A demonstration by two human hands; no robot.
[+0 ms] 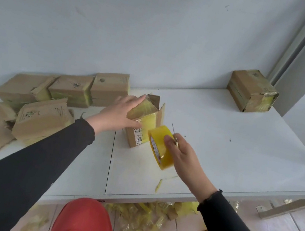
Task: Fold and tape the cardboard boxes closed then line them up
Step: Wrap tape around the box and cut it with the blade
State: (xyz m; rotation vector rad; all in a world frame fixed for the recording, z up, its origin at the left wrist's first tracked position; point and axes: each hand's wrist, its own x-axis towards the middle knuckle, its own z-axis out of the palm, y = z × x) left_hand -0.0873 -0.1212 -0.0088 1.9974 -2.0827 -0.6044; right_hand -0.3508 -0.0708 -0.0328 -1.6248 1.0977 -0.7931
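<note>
head: box (141, 125) under left hand (117, 113)

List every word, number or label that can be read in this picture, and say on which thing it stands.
No text can be read with certainty.
Brown cardboard box being taped: black print and symbols on the front, too blurred to read.
Yellow roll of packing tape: red marks on the inner core, too small to read.
Brown cardboard boxes piled at the left: rows of small print, illegible.
White table: a small dark mark, unclear.
</note>
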